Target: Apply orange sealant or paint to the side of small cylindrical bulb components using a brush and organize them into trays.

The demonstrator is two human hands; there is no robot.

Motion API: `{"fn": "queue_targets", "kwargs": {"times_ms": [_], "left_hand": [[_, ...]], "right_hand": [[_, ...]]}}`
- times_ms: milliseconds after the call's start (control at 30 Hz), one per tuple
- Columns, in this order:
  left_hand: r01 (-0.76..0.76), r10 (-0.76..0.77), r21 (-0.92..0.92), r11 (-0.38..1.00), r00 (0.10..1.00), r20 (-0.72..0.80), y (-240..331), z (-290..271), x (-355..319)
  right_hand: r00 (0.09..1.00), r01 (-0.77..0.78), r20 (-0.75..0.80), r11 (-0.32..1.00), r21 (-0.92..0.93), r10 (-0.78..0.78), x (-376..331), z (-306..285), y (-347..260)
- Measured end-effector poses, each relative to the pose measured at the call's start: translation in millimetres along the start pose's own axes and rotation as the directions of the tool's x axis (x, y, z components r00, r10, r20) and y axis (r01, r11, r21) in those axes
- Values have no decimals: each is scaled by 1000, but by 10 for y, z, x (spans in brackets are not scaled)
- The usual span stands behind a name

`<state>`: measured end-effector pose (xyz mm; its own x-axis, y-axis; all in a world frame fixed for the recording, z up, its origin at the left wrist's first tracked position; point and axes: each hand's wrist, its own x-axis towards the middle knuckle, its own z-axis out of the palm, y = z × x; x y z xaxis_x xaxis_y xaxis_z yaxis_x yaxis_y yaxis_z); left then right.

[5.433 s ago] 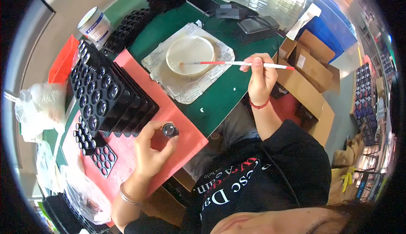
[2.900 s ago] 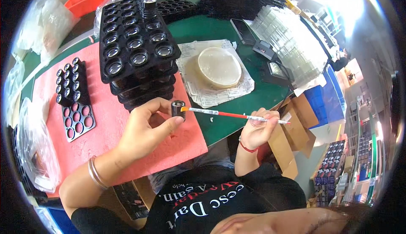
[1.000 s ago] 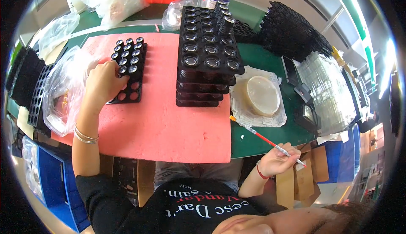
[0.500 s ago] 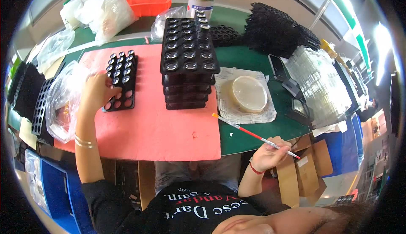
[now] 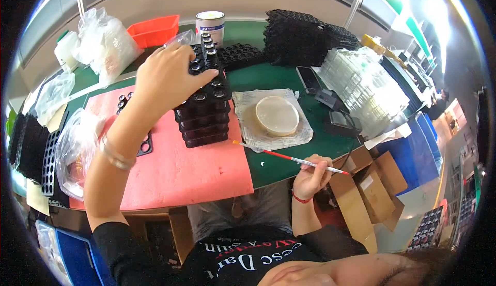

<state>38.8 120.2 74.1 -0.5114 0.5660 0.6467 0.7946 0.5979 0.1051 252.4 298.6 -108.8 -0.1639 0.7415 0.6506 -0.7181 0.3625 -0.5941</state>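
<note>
My left hand (image 5: 168, 74) reaches over the top of a stack of black trays (image 5: 206, 123), its thumb and fingers apart above the small black, silver-topped cylinders (image 5: 212, 56) there. I see nothing held in it. Behind that forearm, a single black tray (image 5: 146, 145) with round holes lies on the pink sheet, partly hidden, with a few cylinders showing. My right hand (image 5: 310, 180) is closed around a thin paintbrush (image 5: 274, 156) with a red and white handle, its orange tip pointing left. Beyond the brush, a round dish (image 5: 278, 115) of pale content rests on paper.
The pink sheet (image 5: 186, 177) covers part of the green table. Left are a clear plastic bag (image 5: 75, 141) and upright black trays (image 5: 50, 162). Behind stand a red bin (image 5: 154, 30), a can (image 5: 211, 25) and black mesh trays (image 5: 299, 35). Clear trays (image 5: 361, 79) and a phone (image 5: 308, 79) sit right.
My left hand has moved from the single tray, right and away from me, to the top of the stack. My right hand still holds the paintbrush. The whole view has shifted.
</note>
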Motion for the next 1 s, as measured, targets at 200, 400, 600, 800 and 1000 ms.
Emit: {"fn": "queue_targets", "kwargs": {"times_ms": [200,400,600,800,1000], "left_hand": [[45,-61,124,991,990,126,-66,292,328],[-58,46,-91,994,990,-134,-10,197,241],[-412,362,-463,785,911,-196,502,246,-576],[-185,323,-537,823,930,176,160,679,-1273],[-128,332,-732,669,933,141,98,740,-1208]], "right_hand": [[997,-66,-25,995,80,68,-21,-2,38],[997,-54,-58,997,63,58,-21,0,26],[976,-43,-218,991,-129,14,215,-310,-76],[988,151,86,884,-442,-126,430,-318,-151],[962,237,231,874,-425,-149,539,-198,-173]]}}
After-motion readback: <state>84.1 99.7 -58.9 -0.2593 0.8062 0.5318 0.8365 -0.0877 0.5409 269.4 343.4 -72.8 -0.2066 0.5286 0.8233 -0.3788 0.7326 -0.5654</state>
